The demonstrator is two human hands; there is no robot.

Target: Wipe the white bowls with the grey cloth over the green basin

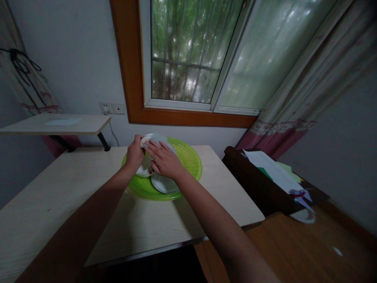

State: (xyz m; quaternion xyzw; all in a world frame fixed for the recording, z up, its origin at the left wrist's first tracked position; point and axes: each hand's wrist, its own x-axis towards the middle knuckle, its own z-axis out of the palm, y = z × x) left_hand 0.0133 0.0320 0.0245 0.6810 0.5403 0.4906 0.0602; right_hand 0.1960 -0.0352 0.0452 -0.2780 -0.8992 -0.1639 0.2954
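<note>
Above the far left part of a green plastic basket (pixel 193 159), my left hand (pixel 136 152) is closed on the edge of a small white dish (pixel 145 140) with a coloured pattern. My right hand (pixel 165 159) presses a pale grey-blue cloth (pixel 159 137) against that dish, its fingers laid over the cloth. Most of the dish is hidden by the cloth and my hands. Inside the basket lie a white bowl (pixel 144 169) with a red motif, below my hands, and a white plate (pixel 165 184), partly under my right wrist.
The basket stands on a pale wooden table (pixel 73 188). A raised shelf (pixel 32 125) with a paper on it is at the left. Behind are a wall socket (pixel 106 107) and a window (pixel 194 51). Right of the table, a dark cabinet (pixel 250 177) carries papers (pixel 268 169).
</note>
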